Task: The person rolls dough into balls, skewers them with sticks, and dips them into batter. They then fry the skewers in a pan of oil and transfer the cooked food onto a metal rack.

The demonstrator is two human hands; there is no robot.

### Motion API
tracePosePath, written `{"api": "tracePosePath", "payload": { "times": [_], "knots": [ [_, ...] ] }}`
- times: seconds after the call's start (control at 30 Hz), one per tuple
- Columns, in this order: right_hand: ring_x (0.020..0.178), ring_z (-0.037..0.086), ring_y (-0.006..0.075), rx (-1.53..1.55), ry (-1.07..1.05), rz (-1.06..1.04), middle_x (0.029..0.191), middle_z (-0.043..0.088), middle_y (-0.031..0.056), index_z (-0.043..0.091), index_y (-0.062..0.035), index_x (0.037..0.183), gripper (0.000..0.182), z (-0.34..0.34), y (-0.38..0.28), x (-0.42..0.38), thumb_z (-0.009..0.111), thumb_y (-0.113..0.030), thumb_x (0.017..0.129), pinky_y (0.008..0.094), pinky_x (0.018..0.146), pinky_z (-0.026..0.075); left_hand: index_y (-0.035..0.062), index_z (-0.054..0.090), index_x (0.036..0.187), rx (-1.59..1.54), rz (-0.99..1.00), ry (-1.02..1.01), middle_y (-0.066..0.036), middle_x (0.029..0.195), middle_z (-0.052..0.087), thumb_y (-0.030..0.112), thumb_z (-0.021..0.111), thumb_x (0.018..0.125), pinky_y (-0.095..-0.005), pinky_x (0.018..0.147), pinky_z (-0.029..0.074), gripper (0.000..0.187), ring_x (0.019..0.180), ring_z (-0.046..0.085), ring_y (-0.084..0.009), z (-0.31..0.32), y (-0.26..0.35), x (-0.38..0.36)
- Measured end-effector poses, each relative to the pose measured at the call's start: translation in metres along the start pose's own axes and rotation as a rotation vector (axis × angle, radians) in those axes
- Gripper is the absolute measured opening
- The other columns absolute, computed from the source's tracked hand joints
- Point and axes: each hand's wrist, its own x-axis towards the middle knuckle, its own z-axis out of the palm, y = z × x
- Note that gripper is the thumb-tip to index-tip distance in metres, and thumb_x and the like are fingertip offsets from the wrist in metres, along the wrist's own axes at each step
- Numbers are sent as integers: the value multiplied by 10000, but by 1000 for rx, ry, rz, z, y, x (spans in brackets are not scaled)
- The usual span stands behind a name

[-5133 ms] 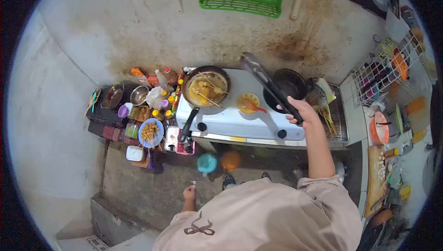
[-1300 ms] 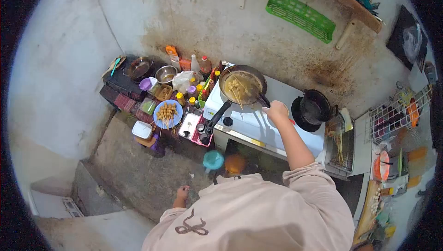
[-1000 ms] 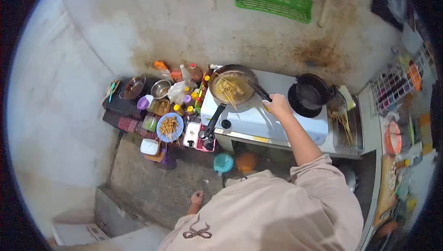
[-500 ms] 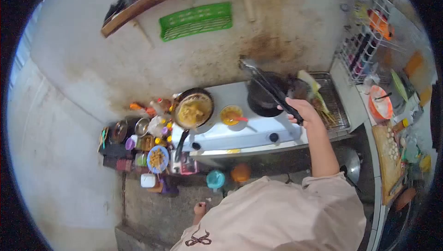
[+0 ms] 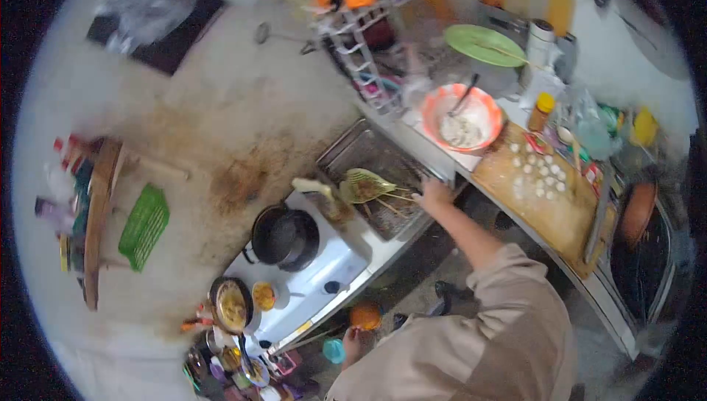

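My right hand (image 5: 436, 196) is over the near right edge of a metal tray (image 5: 392, 233), fingers apart. Its fingertips lie close to the ends of thin sticks (image 5: 395, 196); whether they touch is blurred. The sticks run to a pale green leaf-like piece (image 5: 366, 185) with brownish matter on it, lying in the tray. My left hand (image 5: 352, 343) hangs low beside my body; its fingers are too small to make out, and I see nothing in it. Left of the tray, a black pot (image 5: 286, 237) sits on the white stove (image 5: 324, 257).
A frying pan (image 5: 232, 305) with yellowish food and a small bowl (image 5: 264, 296) are on the stove's left. An orange-rimmed bowl (image 5: 492, 110) of white mix stands behind a wooden board (image 5: 549, 217) with several small white balls. A wire rack (image 5: 361, 47) rises behind the tray.
The view has swung right. My right hand has moved from above the pot to the tray, and the black-handled tongs it held are no longer visible in it.
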Motion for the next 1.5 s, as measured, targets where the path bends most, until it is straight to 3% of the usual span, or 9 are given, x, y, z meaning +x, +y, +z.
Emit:
{"api": "tracePosePath", "payload": {
  "times": [0.2, 0.4, 0.5, 0.57, 0.77, 0.9, 1.03, 1.43, 1.5],
  "knots": [
    [974, 462, 302, 60, -68, 40, 1028, 480, 141, 405, -11, 1159, 635, 34, 16, 23, 635, -357, 679, 365, 809, 419, 13, 573, 817, 234, 353, -259, -28, 859, 576, 24, 479, 819, -216, 646, 401, 95, 717, 499, -76, 43, 67, 26],
    [991, 409, 264, -20, 15, 39, 985, 485, 103, 410, -11, 1151, 660, 63, 25, 35, 673, -335, 639, 365, 855, 365, -6, 597, 802, 401, 395, -407, -59, 837, 580, -34, 453, 790, -228, 699, 402, 147, 765, 518, -121, 104, 159, 24],
    [974, 421, 253, -43, 96, 60, 956, 499, 89, 467, -44, 1096, 480, 70, 20, 37, 609, -241, 681, 345, 855, 350, 6, 607, 783, 390, 513, -541, -74, 866, 578, -40, 452, 788, -241, 751, 387, 162, 818, 524, -146, 131, 192, 35],
    [923, 458, 251, -73, 212, 62, 942, 515, 82, 496, -61, 1053, 357, 55, 11, 33, 536, -175, 718, 355, 834, 366, 10, 607, 783, 350, 487, -597, -74, 879, 576, -41, 452, 788, -243, 765, 383, 164, 835, 524, -151, 140, 202, 54],
    [749, 511, 258, 196, 727, -590, 845, 562, 84, 570, -51, 853, 159, -71, -31, -11, 539, -110, 708, 365, 736, 412, 33, 616, 779, 304, 625, -743, -82, 837, 592, -31, 514, 750, -273, 771, 386, 124, 841, 539, -180, 174, 244, 86],
    [721, 521, 288, 48, 803, -249, 797, 590, 113, 608, -46, 834, 177, -176, -22, -5, 533, -50, 674, 364, 668, 429, 34, 619, 754, 288, 746, -860, -73, 824, 606, -4, 564, 728, -278, 756, 404, 72, 792, 559, -172, 199, 244, 110],
    [810, 545, 279, -287, 193, -23, 871, 586, 131, 604, -54, 902, 236, -192, 34, 35, 548, -99, 678, 366, 720, 436, 19, 602, 772, 177, 563, -933, -73, 811, 599, 18, 583, 732, -273, 746, 417, 45, 797, 562, -168, 228, 261, 101],
    [766, 580, 280, -548, -117, -219, 816, 586, 139, 605, -34, 783, 154, -169, 63, 78, 492, -118, 722, 378, 640, 470, 24, 586, 800, 162, 982, -1021, -82, 812, 593, 33, 595, 726, -288, 739, 420, 75, 801, 554, -179, 284, 305, 91],
    [770, 584, 279, -448, -124, -94, 831, 594, 142, 615, -41, 810, 170, -179, 56, 76, 486, -123, 735, 372, 638, 473, 22, 586, 795, 176, 987, -989, -83, 799, 594, 38, 594, 726, -288, 737, 420, 71, 810, 553, -187, 296, 318, 81]
  ]
}}
